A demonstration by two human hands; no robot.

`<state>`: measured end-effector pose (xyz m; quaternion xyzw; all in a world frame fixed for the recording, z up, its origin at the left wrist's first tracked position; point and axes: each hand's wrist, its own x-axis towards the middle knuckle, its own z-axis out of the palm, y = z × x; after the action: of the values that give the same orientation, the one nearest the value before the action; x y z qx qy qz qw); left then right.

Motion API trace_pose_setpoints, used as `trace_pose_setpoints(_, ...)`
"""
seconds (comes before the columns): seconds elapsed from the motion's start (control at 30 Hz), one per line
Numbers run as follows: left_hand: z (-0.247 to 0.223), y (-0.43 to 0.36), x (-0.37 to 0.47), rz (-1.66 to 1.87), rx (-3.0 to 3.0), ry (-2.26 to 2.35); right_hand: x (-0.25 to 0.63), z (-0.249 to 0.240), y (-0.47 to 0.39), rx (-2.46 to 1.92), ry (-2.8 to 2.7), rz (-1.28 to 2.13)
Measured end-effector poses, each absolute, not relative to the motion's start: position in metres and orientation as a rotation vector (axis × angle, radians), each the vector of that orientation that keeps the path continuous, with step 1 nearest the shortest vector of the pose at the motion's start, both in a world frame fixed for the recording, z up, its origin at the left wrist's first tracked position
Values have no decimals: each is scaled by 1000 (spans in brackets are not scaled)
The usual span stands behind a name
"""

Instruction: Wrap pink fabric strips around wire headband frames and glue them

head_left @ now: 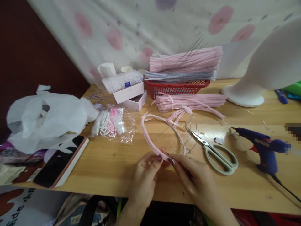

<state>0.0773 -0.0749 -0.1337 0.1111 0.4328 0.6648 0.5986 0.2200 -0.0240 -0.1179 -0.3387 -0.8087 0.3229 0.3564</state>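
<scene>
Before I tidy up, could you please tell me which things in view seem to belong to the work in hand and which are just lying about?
Likely part of the work:
pink band, in the fingers of the left hand and right hand
lower pink bundle
scissors
glue gun

Probably just lying about:
phone
white plastic bag
packet of beads, perhaps

Matt cloth band (147, 137), smooth wooden table (113, 163)

1. Left: passage lies across the desk (108, 169) between the phone (57, 163) and the left hand (146, 175).
2. Right: narrow gap between scissors (206, 144) and glue gun (266, 149); scissors obstruct beside the right hand (197, 175).
3. Forward: pink strip bundle (195, 101) and red basket (174, 90) block low passage.
</scene>
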Motion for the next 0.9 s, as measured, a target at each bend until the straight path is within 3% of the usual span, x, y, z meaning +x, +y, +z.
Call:
trace_pose_setpoints(0.2,-131,-73,89,1579,291,1104,226,-120,-38,-1065,-1998,849)
trace_pose_setpoints(0.7,-133,-79,94,1587,441,1274,240,-126,-49,-991,-2019,735)
trace_pose_setpoints(0.9,-128,-78,97,1663,355,1289,338,-137,-17,-1689,-1162,-117)
